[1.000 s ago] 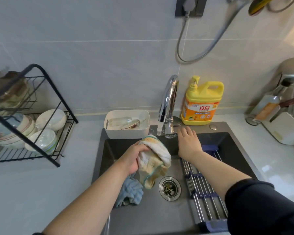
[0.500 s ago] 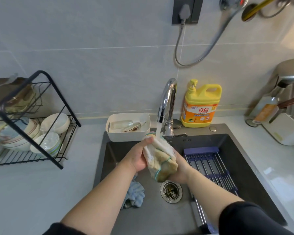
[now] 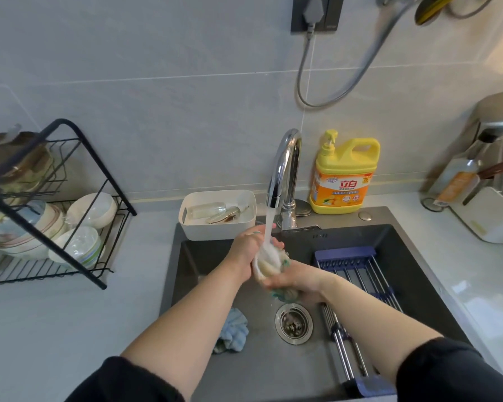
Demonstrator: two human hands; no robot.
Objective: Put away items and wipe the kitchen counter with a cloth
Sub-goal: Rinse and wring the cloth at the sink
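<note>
While clamping the cloth [image 3: 269, 264] bunched under the tap [image 3: 285, 166] stream above the sink [image 3: 360, 236], grip of left hand [image 3: 246, 246] closed on it at 9 o'clock, that of right hand [image 3: 295, 278] curled beneath at 5, likely wring next along its 12-to-6 long axis.

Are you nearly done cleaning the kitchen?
Not yet. Bowls sit stacked in the rack, so some putting away looks done. Right now the left hand and right hand hold the cloth under the running tap. Wiping the counter is left, and the soap bottle and a blue cloth in the sink are not put away.
</note>
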